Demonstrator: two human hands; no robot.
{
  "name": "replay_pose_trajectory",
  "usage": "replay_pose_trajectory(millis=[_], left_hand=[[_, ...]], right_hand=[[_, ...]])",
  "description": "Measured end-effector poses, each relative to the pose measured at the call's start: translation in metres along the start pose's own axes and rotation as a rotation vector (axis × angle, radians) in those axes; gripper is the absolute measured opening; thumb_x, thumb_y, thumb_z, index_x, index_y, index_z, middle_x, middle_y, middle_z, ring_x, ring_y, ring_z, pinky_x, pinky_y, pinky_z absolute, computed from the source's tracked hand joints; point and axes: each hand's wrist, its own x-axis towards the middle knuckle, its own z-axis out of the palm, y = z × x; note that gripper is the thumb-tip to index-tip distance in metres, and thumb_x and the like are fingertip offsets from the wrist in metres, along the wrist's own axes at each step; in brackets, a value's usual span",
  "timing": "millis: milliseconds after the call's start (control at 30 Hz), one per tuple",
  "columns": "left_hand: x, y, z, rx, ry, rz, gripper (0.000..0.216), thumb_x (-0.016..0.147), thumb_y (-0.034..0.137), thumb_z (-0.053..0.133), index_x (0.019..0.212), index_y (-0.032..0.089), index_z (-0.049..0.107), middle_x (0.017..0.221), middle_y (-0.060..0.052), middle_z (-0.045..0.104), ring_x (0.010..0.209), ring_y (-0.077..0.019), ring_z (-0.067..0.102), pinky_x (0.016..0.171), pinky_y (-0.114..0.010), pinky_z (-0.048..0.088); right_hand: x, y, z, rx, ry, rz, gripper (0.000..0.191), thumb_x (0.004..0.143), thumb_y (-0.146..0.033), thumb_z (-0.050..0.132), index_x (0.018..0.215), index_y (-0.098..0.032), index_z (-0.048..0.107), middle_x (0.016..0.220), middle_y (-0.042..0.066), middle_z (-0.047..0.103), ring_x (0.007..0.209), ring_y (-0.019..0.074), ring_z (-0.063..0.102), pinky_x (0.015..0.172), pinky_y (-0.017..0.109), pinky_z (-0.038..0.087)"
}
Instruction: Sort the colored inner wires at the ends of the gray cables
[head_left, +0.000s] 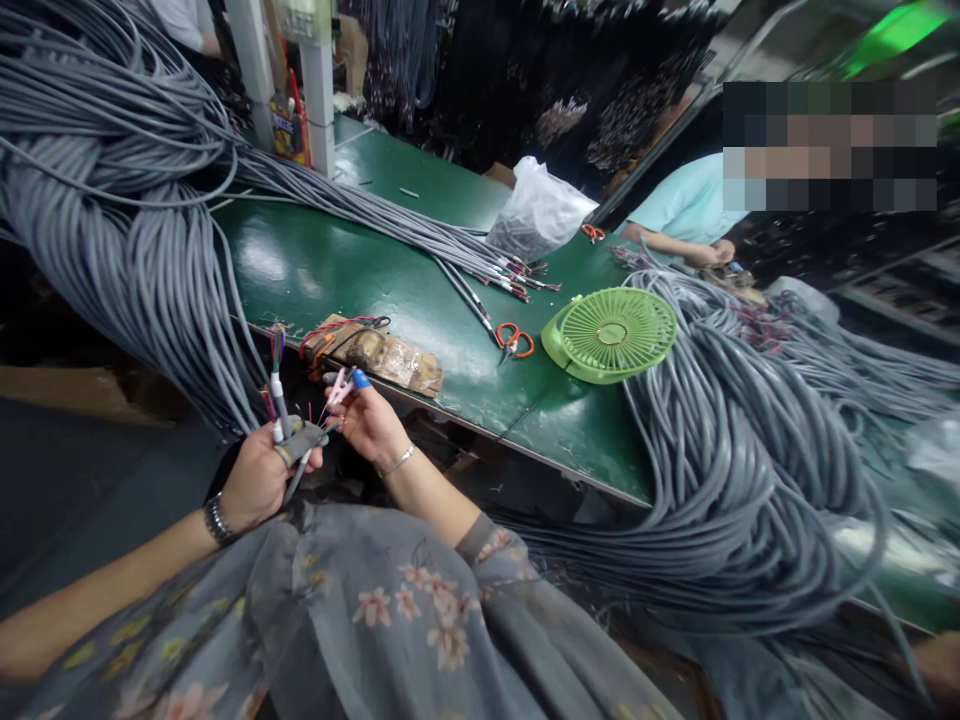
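Observation:
My left hand (259,475) is closed around the stripped end of a grey cable (279,400), which stands upright with coloured inner wires fanned out at its top. My right hand (371,418) is just to the right of it, fingers pinched on thin coloured wires (337,390) that run from that cable end; a blue cover sits on one fingertip. Both hands are held in front of the near edge of a green table (315,265), above my lap in a flowered grey garment.
Thick bundles of grey cable hang at the left (142,250) and pile up at the right (742,470). On the table lie a taped brown block (382,355), orange scissors (512,340), a green fan (611,333), a clear plastic bag (536,212). Another person in a light shirt (686,205) works at the far right.

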Motion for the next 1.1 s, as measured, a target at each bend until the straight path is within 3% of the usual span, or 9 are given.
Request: replay_pose_trajectory(millis=[200,467,733,967,1100], left_hand=[[-0.001,0.005,0.003,-0.024,0.082,0.012,0.034,0.047,0.042,0.086,0.059,0.019,0.064,0.049,0.001,0.064,0.048,-0.0127,0.055,0.048,-0.024,0.042],[0.008,0.000,0.004,0.017,0.040,0.054,0.033,0.055,0.044,0.083,0.061,0.020,0.062,0.051,0.002,0.062,0.048,-0.0136,0.055,0.049,-0.026,0.043],[0.012,-0.003,0.006,0.023,0.049,0.057,0.033,0.052,0.044,0.084,0.055,0.020,0.062,0.047,0.001,0.061,0.045,-0.0120,0.051,0.044,-0.023,0.038],[0.006,-0.006,-0.001,0.055,0.026,0.063,0.036,0.053,0.048,0.087,0.052,0.020,0.063,0.048,0.000,0.063,0.047,-0.0131,0.053,0.047,-0.025,0.041],[0.002,-0.011,-0.008,0.101,0.007,0.085,0.033,0.057,0.045,0.085,0.053,0.020,0.065,0.051,-0.001,0.066,0.050,-0.0140,0.055,0.051,-0.026,0.044]], right_hand=[[-0.001,0.003,0.002,-0.058,-0.014,-0.079,0.037,0.093,-0.052,0.066,0.080,-0.018,0.070,0.072,0.002,0.068,0.057,0.0098,0.053,0.053,0.020,0.048],[0.007,0.004,-0.002,-0.030,-0.031,-0.031,0.042,0.092,-0.056,0.066,0.078,-0.017,0.070,0.067,0.001,0.065,0.058,0.0119,0.053,0.057,0.022,0.049],[0.010,0.007,0.005,0.034,0.068,-0.084,0.043,0.088,-0.058,0.071,0.074,-0.018,0.066,0.065,0.000,0.065,0.060,0.0120,0.055,0.061,0.024,0.050],[-0.001,0.006,-0.012,-0.088,-0.110,0.024,0.057,0.091,-0.072,0.054,0.083,-0.018,0.068,0.074,0.003,0.068,0.062,0.0131,0.058,0.060,0.025,0.053],[-0.013,0.012,-0.023,-0.249,-0.183,0.021,0.048,0.073,-0.063,0.081,0.080,-0.018,0.068,0.071,0.000,0.067,0.060,0.0106,0.055,0.058,0.023,0.050]])
